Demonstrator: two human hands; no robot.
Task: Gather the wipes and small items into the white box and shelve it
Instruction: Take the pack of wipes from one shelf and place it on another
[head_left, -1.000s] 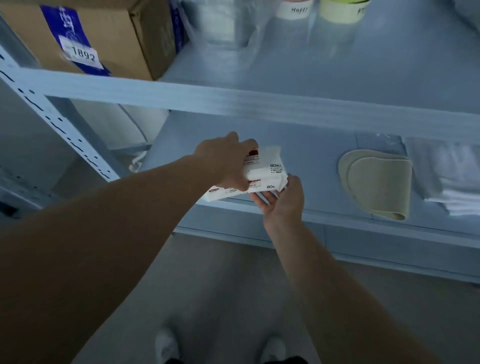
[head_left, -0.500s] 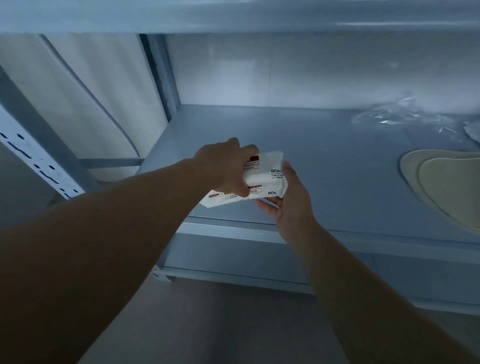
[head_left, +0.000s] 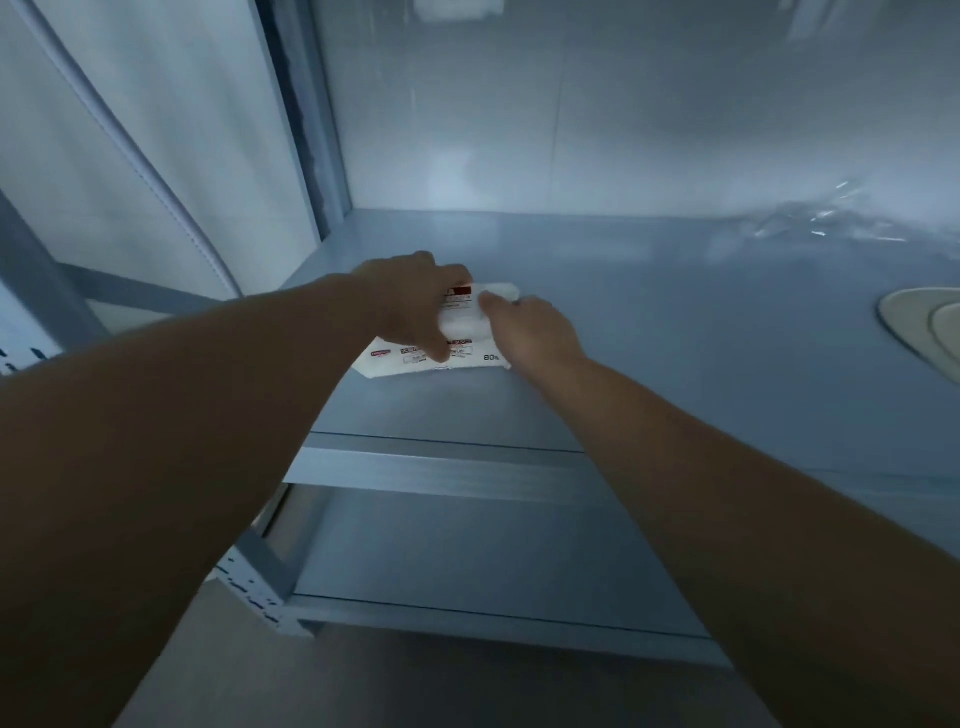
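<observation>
A white pack of wipes (head_left: 462, 325) with red print lies on the grey-blue shelf board (head_left: 675, 338), left of its middle. My left hand (head_left: 410, 299) grips the pack from the left, thumb on its near side. From the right my right hand (head_left: 530, 330) holds the pack's other end, fingers curled over its top. No white box is in view.
A beige rounded item (head_left: 930, 325) lies at the shelf's right edge. Crumpled clear plastic (head_left: 831, 223) sits at the back right. The shelf's upright post (head_left: 306, 130) stands at the back left. A lower shelf (head_left: 467, 551) shows beneath.
Both hands have carried the wipes pack forward and set it down on the shelf board. My view has dropped and moved closer into the shelf.
</observation>
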